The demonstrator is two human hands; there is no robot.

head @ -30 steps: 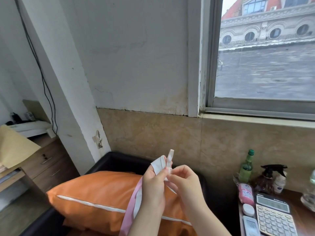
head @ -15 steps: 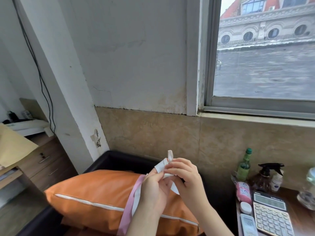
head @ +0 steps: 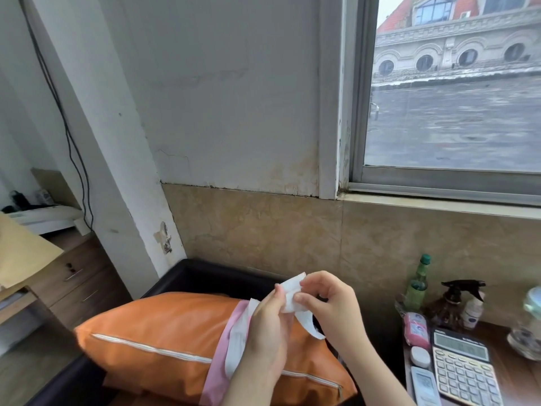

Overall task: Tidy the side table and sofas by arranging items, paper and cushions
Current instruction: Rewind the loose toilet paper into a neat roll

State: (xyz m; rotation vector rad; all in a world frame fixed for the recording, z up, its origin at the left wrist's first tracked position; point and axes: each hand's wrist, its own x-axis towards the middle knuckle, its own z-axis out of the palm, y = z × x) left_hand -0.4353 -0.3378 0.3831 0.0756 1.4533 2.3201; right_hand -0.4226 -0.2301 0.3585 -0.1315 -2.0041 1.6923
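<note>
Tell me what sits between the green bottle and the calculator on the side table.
In the head view, a pink packet lies between the green bottle and the calculator, with a small white round lid beside the calculator.

Two hands fold a strip of white paper (head: 288, 291) above an orange cushion (head: 164, 344) on a black sofa (head: 205, 276). The left hand (head: 268, 332) and right hand (head: 330, 303) both pinch the paper. At right, a calculator (head: 464, 367), green bottle (head: 417, 284) and spray bottle (head: 456, 300) crowd a side table (head: 512, 373).
</note>
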